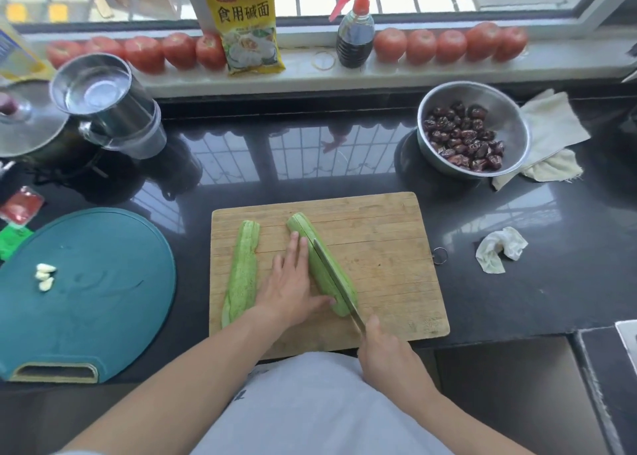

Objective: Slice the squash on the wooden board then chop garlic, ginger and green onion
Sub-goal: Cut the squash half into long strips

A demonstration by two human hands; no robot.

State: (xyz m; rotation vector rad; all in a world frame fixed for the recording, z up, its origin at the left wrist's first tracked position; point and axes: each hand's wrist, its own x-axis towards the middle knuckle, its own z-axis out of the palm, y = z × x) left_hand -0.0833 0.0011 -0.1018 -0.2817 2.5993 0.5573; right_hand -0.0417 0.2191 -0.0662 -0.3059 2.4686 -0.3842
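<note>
Lengthwise split of a squash half in hand, near the middle of the wooden board; knife laid along its top, handle gripped in the curled right hand; left hand pressed flat on the near-left flank, fingers straight, holding nothing; other half parked by the board's left edge. Best done with fingertips kept clear of the edge; blade kept on the centre line; pressure even; probable risk of rolling on the rounded skin.
</note>
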